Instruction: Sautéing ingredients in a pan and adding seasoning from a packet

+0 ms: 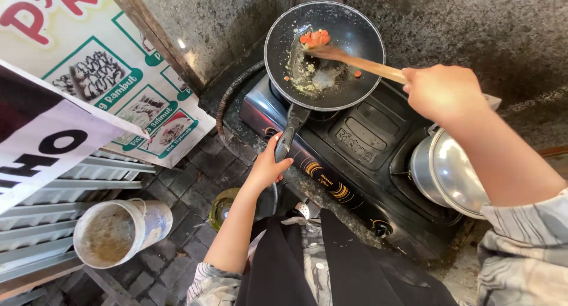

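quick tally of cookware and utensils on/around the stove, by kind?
Pans: 1, the black round frying pan on the black two-burner gas stove, its handle held by the left hand.
Pots: 1, a lidded shiny metal pot.
Spatulas: 1, a wooden spatula in the right hand.
Buckets: 1, a worn metal bucket.
Total: 4

wooden spatula, matt black pan

A street food stall, outdoors: a 2-burner gas stove sits low against a stained concrete wall, with paving bricks underfoot, a menu banner with food photos leaning beside it, a corrugated metal sheet and a grimy bucket.
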